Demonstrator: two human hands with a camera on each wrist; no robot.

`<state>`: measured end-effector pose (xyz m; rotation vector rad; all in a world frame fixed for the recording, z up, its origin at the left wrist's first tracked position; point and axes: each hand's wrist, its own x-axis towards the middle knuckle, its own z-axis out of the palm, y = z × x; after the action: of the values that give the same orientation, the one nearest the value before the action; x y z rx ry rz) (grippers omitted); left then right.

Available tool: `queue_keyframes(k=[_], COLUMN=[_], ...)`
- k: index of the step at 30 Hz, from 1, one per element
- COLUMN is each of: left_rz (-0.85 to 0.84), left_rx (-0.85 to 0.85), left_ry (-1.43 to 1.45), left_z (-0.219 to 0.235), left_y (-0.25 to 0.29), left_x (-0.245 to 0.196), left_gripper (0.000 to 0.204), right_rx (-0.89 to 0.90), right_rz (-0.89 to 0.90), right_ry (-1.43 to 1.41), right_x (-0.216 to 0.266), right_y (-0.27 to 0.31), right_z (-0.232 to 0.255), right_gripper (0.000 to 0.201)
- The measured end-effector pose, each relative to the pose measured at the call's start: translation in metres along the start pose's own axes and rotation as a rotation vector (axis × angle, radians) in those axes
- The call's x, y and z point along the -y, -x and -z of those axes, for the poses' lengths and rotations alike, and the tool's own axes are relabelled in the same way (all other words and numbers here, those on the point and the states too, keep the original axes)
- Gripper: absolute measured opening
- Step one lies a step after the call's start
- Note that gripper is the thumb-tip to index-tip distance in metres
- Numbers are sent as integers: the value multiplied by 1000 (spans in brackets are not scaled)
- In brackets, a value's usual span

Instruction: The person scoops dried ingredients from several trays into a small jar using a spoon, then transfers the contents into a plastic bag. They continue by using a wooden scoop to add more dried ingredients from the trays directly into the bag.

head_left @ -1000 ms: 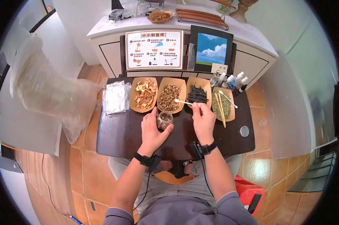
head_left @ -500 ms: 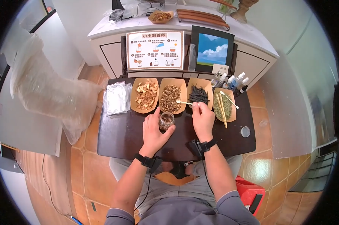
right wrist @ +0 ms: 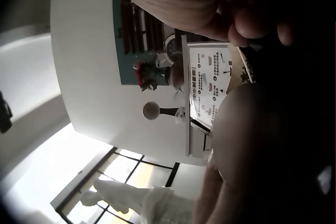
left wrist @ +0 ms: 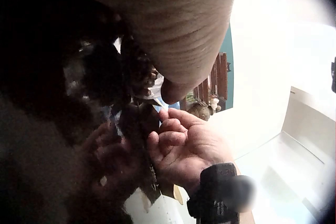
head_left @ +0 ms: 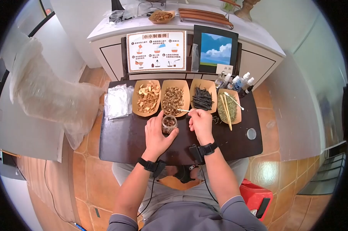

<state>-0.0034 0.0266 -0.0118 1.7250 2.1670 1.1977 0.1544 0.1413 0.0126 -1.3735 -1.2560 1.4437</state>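
On the dark table in the head view, my left hand (head_left: 156, 134) curves its fingers and thumb round a small glass jar (head_left: 169, 124) holding brown pieces. My right hand (head_left: 202, 122) pinches the thin pale handle of a small spoon (head_left: 184, 110), whose far end is down among the brown pods in a paper tray (head_left: 186, 92). In the left wrist view, the curled fingers of the right hand (left wrist: 181, 142) show, and the jar is mostly in shadow. The right wrist view is dark around the fingertips, and the spoon is hidden there.
Beside the pods stand paper trays of dried slices (head_left: 136, 92), black sticks (head_left: 194, 84) and green herbs (head_left: 238, 116), with tweezers (head_left: 225, 107) across the herbs. Spray bottles (head_left: 241, 81) stand at the back right, silvery packets (head_left: 116, 101) lie left, a round lid (head_left: 251, 133) right.
My right hand has shifted left, and the spoon's end has moved toward the near part of the pod tray. The left hand stays round the jar.
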Motion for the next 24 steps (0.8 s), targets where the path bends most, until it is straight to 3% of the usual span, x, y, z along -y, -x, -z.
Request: queue_keyframes(k=[2, 11, 24], left_rz=[3, 7, 21], left_rx=[3, -1, -3], left_ry=[1, 11, 18], left_z=[0, 2, 3], left_y=[0, -1, 1], left_x=[0, -1, -3], left_gripper=[89, 87, 87], right_rx=[50, 20, 49], right_rz=[-56, -122, -16], right_ry=[-168, -271, -264], right_x=[-4, 0, 9], right_y=[-1, 0, 17], right_z=[0, 6, 23], right_gripper=[28, 26, 31])
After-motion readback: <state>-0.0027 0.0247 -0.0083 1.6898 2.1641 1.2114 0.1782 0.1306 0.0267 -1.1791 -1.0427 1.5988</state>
